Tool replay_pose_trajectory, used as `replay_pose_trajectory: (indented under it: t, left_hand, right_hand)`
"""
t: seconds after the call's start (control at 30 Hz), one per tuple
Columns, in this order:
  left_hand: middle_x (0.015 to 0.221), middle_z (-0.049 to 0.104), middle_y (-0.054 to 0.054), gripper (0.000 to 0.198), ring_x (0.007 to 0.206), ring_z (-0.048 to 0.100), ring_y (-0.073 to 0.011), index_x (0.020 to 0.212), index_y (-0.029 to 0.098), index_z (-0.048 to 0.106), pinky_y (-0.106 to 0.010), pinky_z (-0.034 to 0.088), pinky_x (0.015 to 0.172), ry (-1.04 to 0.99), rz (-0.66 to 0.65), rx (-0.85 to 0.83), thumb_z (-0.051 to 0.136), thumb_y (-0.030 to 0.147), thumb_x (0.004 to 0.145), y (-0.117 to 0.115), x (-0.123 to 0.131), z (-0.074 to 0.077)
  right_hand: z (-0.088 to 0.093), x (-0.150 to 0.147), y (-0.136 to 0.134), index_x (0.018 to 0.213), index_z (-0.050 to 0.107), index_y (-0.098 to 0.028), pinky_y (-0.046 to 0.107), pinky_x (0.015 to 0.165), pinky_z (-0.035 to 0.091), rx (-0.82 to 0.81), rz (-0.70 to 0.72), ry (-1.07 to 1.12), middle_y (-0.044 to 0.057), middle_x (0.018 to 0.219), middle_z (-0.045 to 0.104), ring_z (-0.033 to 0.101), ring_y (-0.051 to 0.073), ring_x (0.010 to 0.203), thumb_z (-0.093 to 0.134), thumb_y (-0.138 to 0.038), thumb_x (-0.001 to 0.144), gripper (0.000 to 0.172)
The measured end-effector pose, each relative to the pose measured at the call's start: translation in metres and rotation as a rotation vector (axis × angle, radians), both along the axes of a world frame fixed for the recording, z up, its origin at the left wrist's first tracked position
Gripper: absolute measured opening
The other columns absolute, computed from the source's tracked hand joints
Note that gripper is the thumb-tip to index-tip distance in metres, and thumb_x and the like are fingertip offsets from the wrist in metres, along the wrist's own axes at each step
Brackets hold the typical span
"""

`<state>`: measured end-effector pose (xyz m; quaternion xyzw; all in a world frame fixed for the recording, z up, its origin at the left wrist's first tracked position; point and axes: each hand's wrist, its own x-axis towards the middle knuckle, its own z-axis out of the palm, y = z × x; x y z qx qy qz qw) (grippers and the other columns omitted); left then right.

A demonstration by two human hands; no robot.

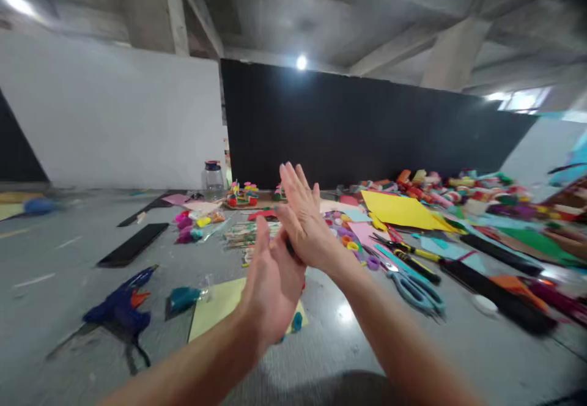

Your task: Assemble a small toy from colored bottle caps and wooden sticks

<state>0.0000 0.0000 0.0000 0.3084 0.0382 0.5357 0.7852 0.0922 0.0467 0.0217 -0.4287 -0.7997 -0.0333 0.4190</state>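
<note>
My left hand (276, 277) is palm up, its fingers stretched out, over a pale yellow sheet (217, 311). My right hand (305, 225) lies flat across it with fingers extended, palm against palm. A small dark spot shows between the palms; what is there, if anything, is mostly hidden. Small teal lumps (297, 321) sit on the sheet beside my left wrist. Left of the sheet is a teal lump in clear wrapping (184, 299). Behind my hands lie thin printed strips or sticks (243, 235), partly covered.
A blue glue gun (121, 305) lies at left near a black bar (132, 245). To the right are blue-handled scissors (415, 290), pliers (403, 247), yellow sheets (401, 210) and coloured rings (373, 263). A clear jar (213, 177) and small colourful models (243, 194) stand at the back.
</note>
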Motion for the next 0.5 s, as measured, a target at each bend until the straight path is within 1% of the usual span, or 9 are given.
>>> replay_pose_trajectory:
  t: [0.07, 0.13, 0.2, 0.23, 0.27, 0.33, 0.4, 0.47, 0.5]
  left_hand:
    - [0.156, 0.042, -0.008, 0.060, 0.152, 0.019, -0.0242, 0.151, 0.020, 0.039, -0.042, 0.017, 0.123, 0.007, 0.037, -0.008, 0.032, 0.053, 0.101, 0.002, -0.009, 0.005]
    - [0.155, 0.044, -0.004, 0.055, 0.151, 0.020, -0.0232, 0.153, 0.027, 0.035, -0.043, 0.019, 0.123, 0.007, 0.100, -0.019, 0.030, 0.049, 0.102, 0.003, -0.011, 0.006]
    - [0.155, 0.045, -0.001, 0.052, 0.151, 0.022, -0.0244, 0.155, 0.033, 0.029, -0.047, 0.023, 0.121, 0.007, 0.213, -0.051, 0.027, 0.044, 0.103, 0.003, -0.003, 0.002]
    - [0.155, 0.043, 0.005, 0.053, 0.151, 0.021, -0.0223, 0.154, 0.040, 0.026, -0.043, 0.025, 0.120, -0.009, 0.263, -0.052, 0.027, 0.050, 0.102, 0.001, 0.003, -0.002]
    - [0.156, 0.042, 0.007, 0.054, 0.151, 0.021, -0.0219, 0.154, 0.043, 0.026, -0.043, 0.028, 0.119, -0.006, 0.262, -0.052, 0.028, 0.054, 0.101, 0.000, 0.010, -0.005]
    - [0.156, 0.043, 0.001, 0.054, 0.149, 0.026, -0.0249, 0.153, 0.038, 0.031, -0.044, 0.031, 0.117, 0.027, 0.195, -0.062, 0.033, 0.050, 0.101, -0.005, 0.018, -0.010]
    - [0.155, 0.044, -0.004, 0.052, 0.147, 0.031, -0.0251, 0.152, 0.033, 0.036, -0.044, 0.031, 0.118, 0.067, 0.075, -0.096, 0.036, 0.043, 0.102, -0.008, 0.019, -0.012]
    - [0.154, 0.046, -0.007, 0.051, 0.147, 0.033, -0.0257, 0.151, 0.029, 0.039, -0.044, 0.031, 0.118, 0.093, -0.006, -0.135, 0.039, 0.040, 0.101, -0.008, 0.015, -0.013]
    - [0.153, 0.047, -0.007, 0.052, 0.147, 0.033, -0.0267, 0.151, 0.027, 0.041, -0.044, 0.031, 0.118, 0.108, -0.016, -0.158, 0.041, 0.042, 0.101, -0.007, 0.013, -0.015]
  right_hand:
    - [-0.002, -0.006, -0.008, 0.158, 0.011, -0.019, 0.058, 0.122, -0.005, -0.017, 0.037, -0.034, 0.007, 0.167, 0.006, -0.006, 0.020, 0.154, 0.019, -0.059, 0.101, 0.070]
    - [-0.003, -0.014, -0.018, 0.158, 0.012, -0.019, 0.057, 0.122, -0.003, -0.016, 0.115, -0.080, 0.006, 0.167, 0.006, -0.006, 0.020, 0.154, 0.021, -0.058, 0.101, 0.069]
    - [-0.004, -0.020, -0.028, 0.157, 0.013, -0.018, 0.054, 0.124, 0.000, -0.007, 0.240, -0.123, 0.006, 0.167, 0.008, -0.006, 0.019, 0.154, 0.026, -0.060, 0.100, 0.072]
    - [-0.003, -0.022, -0.031, 0.157, 0.013, -0.018, 0.053, 0.124, 0.001, 0.017, 0.303, -0.150, 0.006, 0.166, 0.009, -0.006, 0.019, 0.154, 0.030, -0.063, 0.098, 0.076]
    - [-0.003, -0.021, -0.031, 0.157, 0.013, -0.019, 0.052, 0.124, 0.001, 0.051, 0.332, -0.160, 0.006, 0.166, 0.011, -0.006, 0.018, 0.154, 0.031, -0.064, 0.098, 0.077]
    - [-0.004, -0.013, -0.028, 0.157, 0.012, -0.019, 0.052, 0.124, -0.003, 0.085, 0.278, -0.142, 0.005, 0.166, 0.010, -0.006, 0.017, 0.154, 0.032, -0.063, 0.098, 0.077]
    - [-0.008, 0.001, -0.024, 0.157, 0.013, -0.019, 0.056, 0.122, -0.007, 0.082, 0.148, -0.121, 0.006, 0.167, 0.008, -0.008, 0.020, 0.154, 0.031, -0.059, 0.100, 0.072]
    - [-0.018, 0.016, -0.027, 0.157, 0.013, -0.017, 0.059, 0.121, -0.006, 0.039, 0.052, -0.144, 0.010, 0.166, 0.005, -0.008, 0.023, 0.154, 0.031, -0.056, 0.101, 0.071]
    - [-0.025, 0.021, -0.031, 0.157, 0.014, -0.016, 0.060, 0.122, -0.004, 0.015, 0.055, -0.168, 0.011, 0.166, 0.005, -0.007, 0.025, 0.154, 0.033, -0.057, 0.101, 0.072]
